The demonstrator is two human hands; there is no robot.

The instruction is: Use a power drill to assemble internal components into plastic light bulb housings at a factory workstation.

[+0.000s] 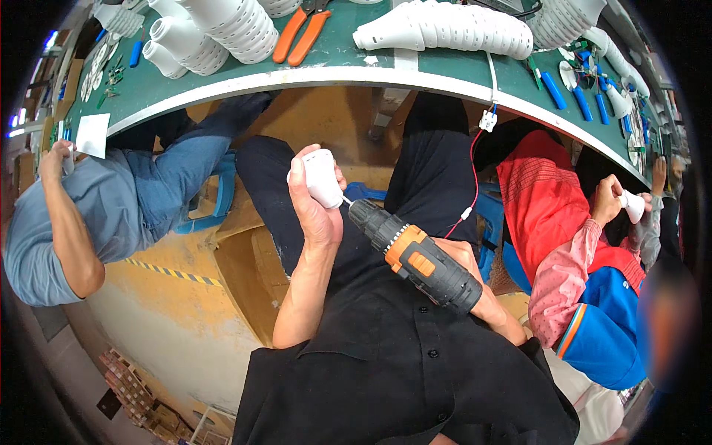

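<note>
My left hand (319, 211) is wrapped round a white plastic lamp housing (323, 178), a cup-like piece with small slots along its wide end. A black and orange cordless drill (415, 256) points up and to the left, and its bit meets the housing's narrow end. My right hand (461, 259) grips the drill from behind; the tool's body hides most of those fingers. Both hands are over my lap, in front of the bench edge.
The green bench (334, 55) carries stacked white housings (230, 30), a lying row of nested housings (445, 30), orange-handled pliers (300, 33) and blue-handled screwdrivers (552, 90). A red wire (475, 174) hangs from the edge. Co-workers sit on both sides; the right one holds a white housing (632, 205).
</note>
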